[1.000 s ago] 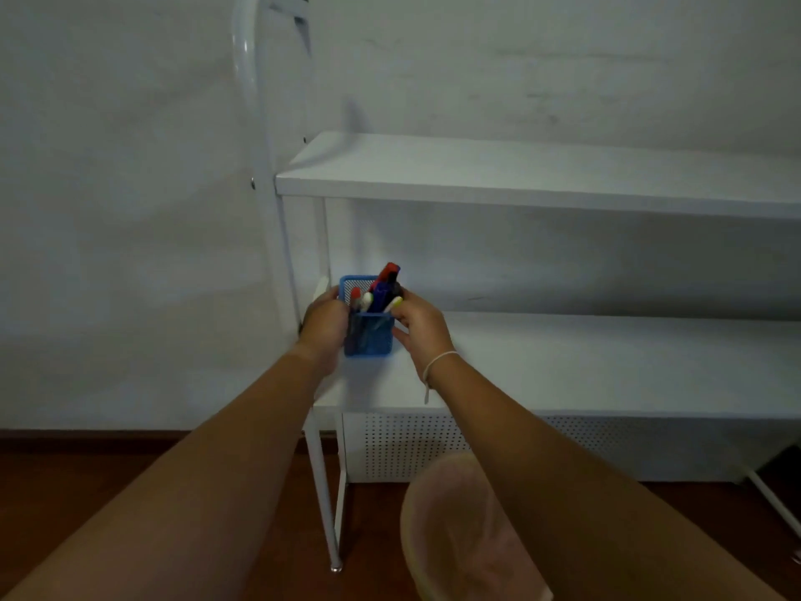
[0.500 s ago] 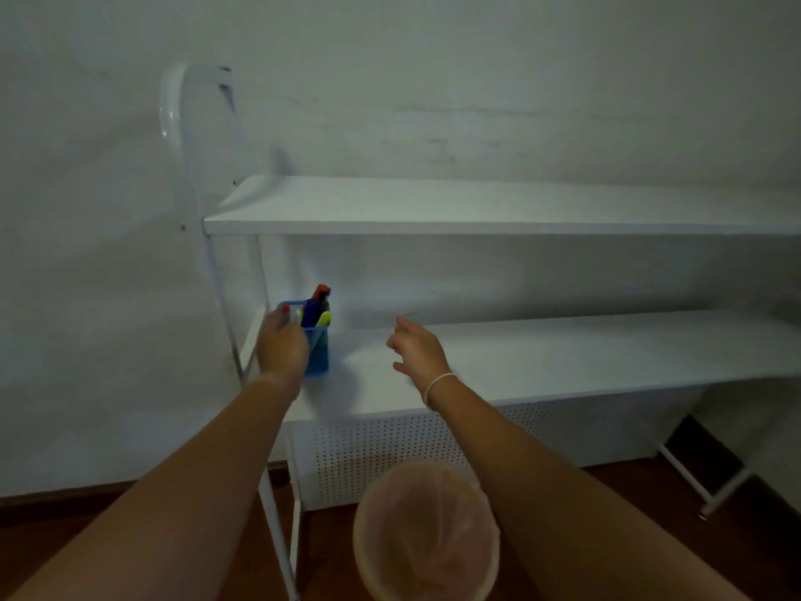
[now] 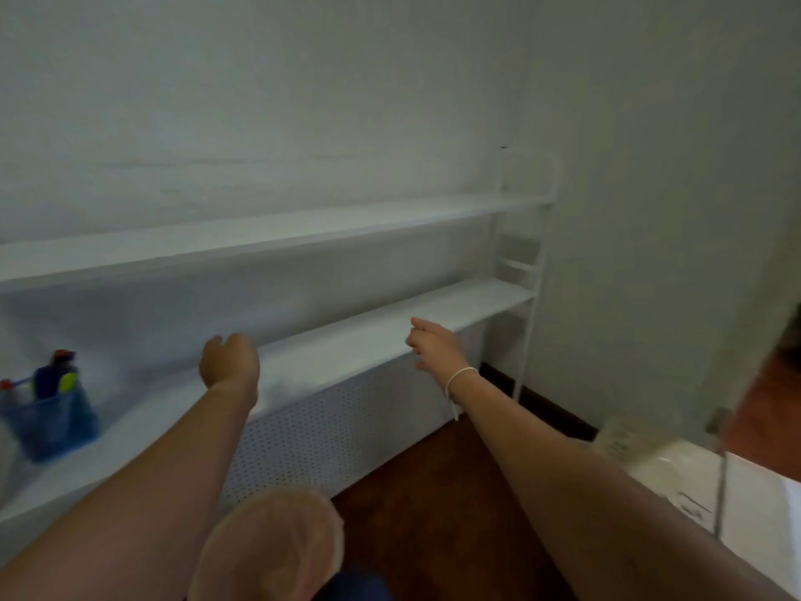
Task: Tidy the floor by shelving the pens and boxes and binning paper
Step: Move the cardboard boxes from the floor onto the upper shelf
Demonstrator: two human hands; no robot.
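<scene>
A blue mesh pen holder (image 3: 52, 422) with several pens stands at the far left of the lower white shelf (image 3: 346, 340). My left hand (image 3: 229, 362) hovers over the middle of that shelf, well to the right of the holder, fingers loosely curled and holding nothing. Further right, my right hand (image 3: 431, 344) is in the air at the shelf's front edge, fingers relaxed and empty. A bin (image 3: 268, 548) with a pale liner stands on the floor below my left arm. The frame is motion-blurred.
An upper white shelf (image 3: 260, 236) runs above the lower one, with a white metal frame (image 3: 526, 271) at its right end. A perforated white panel (image 3: 329, 431) closes the space under the shelf. Dark wood floor (image 3: 442, 505) lies below. A white surface with a pale bag (image 3: 641, 453) sits at the right.
My left hand has let go of the pen holder and moved away to the right. The view has swung right, so the holder now sits at the far left.
</scene>
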